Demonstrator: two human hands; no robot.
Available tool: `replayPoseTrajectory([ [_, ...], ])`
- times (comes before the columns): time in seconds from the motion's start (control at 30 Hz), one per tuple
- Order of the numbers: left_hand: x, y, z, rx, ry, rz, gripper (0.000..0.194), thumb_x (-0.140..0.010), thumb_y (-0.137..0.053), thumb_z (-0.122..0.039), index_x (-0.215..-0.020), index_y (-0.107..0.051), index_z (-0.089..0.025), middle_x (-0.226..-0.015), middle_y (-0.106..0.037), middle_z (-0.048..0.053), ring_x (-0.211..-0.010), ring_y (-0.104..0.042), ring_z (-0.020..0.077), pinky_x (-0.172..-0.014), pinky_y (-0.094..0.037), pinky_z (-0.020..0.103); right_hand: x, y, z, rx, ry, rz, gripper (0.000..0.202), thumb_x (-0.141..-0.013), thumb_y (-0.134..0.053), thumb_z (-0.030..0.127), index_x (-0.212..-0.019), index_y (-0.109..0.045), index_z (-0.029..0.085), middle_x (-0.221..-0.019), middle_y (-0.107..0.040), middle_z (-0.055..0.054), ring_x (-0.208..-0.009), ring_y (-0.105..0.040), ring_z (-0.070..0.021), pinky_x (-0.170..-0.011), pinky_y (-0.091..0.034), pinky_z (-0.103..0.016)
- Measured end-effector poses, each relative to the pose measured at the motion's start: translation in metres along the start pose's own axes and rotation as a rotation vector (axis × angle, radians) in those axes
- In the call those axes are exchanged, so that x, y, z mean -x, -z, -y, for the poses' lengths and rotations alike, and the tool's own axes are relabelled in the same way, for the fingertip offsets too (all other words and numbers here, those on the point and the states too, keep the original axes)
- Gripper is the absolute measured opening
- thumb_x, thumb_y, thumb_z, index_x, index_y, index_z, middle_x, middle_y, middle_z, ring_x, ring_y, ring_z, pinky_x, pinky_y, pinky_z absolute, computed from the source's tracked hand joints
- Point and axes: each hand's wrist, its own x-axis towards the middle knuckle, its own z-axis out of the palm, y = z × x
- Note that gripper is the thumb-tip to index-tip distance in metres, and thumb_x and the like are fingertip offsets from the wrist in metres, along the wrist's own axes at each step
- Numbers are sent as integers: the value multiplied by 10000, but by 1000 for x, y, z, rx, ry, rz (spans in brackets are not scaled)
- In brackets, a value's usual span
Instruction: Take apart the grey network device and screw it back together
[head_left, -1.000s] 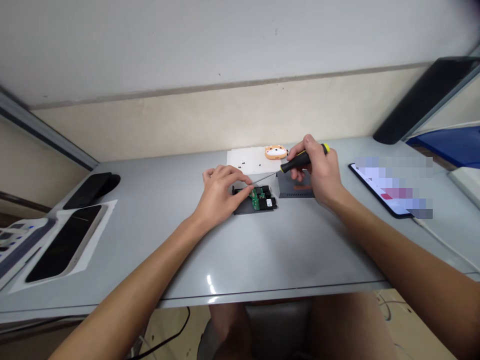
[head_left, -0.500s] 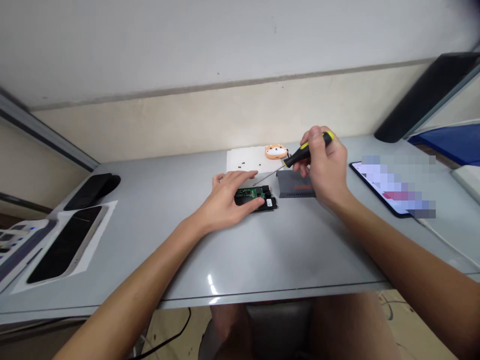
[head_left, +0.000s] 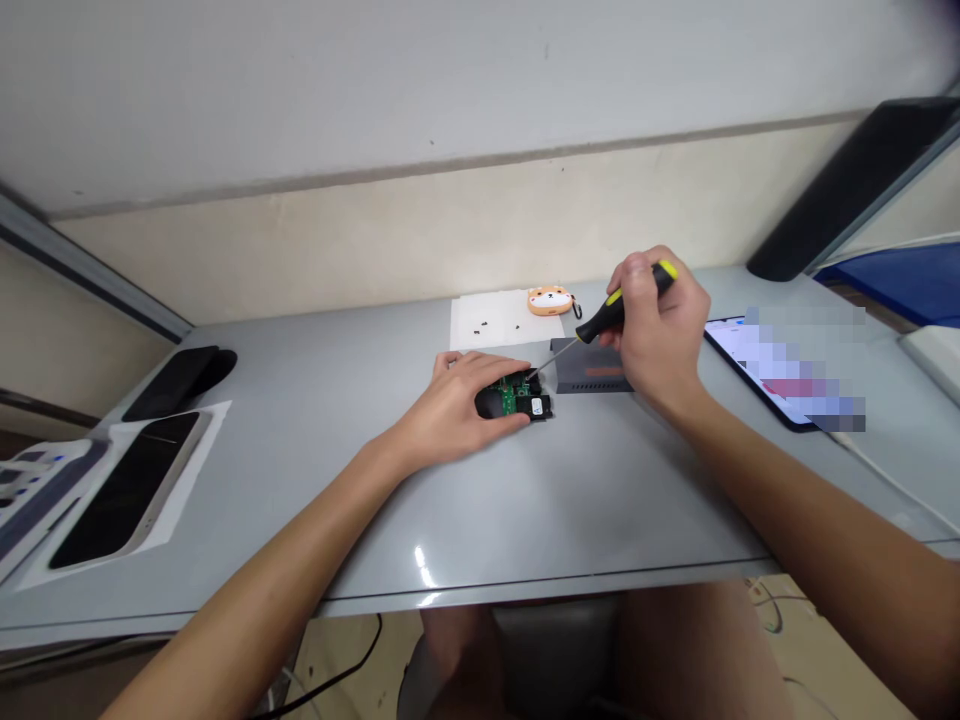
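My right hand (head_left: pixel 660 325) grips a screwdriver (head_left: pixel 600 317) with a black and yellow handle. Its thin shaft slants down to the left, the tip at the upper right part of a green circuit board (head_left: pixel 512 400) with black parts and a small white label. Around the board's left side curves my left hand (head_left: pixel 461 405), fingers along the far edge and thumb along the near one, holding it on the desk. Just right of the board lies a dark grey metal case (head_left: pixel 574 370), partly hidden behind my right hand.
Several tiny dark screws (head_left: pixel 480 328) lie on white paper (head_left: pixel 465 310) behind the board, beside an orange animal-face case (head_left: pixel 550 301). A lit phone (head_left: pixel 780 375) with a cable is at right. At left are a dark phone (head_left: pixel 127 490) and a black object (head_left: pixel 172 382).
The screwdriver tip has moved right and slightly down, from the board's far edge onto its upper right part. My left fingers have shifted slightly right, uncovering more of the board between them.
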Motion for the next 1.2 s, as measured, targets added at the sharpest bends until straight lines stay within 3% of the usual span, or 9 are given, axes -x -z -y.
replayPoseTrajectory([
  [0.23, -1, -2, -1, 6, -7, 9, 422, -933, -747, -433, -1335, -701, -313, -1251, -776, 46, -1217, -679, 309, -1192, -368, 534, 8, -1, 7, 15, -4, 76, 443, -955, -670, 645, -783, -539, 258, -646, -531, 43, -460, -502, -83, -381, -329, -234],
  [0.43, 0, -4, 0, -3, 6, -6, 414, -946, -728, -445, -1339, -700, -315, -1257, -772, 46, -1224, -669, 312, -1191, -378, 530, 10, -1, 5, 54, 43, 118, 422, -980, -650, 622, -797, -575, 249, -648, -562, 46, -470, -530, -82, -437, -397, -240],
  [0.9, -1, -4, 0, 13, 20, 4, 421, -936, -742, -449, -1333, -700, -317, -1266, -771, 39, -1230, -667, 304, -1195, -376, 522, 10, -3, 5, 88, 48, 166, 522, -918, -643, 746, -787, -558, 248, -658, -561, 43, -484, -546, -84, -430, -407, -239],
  [1.2, 0, -4, 2, 32, -13, -8, 402, -941, -745, -437, -1327, -696, -337, -1272, -768, 32, -1251, -668, 301, -1207, -376, 529, 13, -1, 7, 93, 5, 209, 415, -982, -650, 627, -799, -566, 264, -624, -522, 49, -499, -511, -106, -476, -372, -279],
])
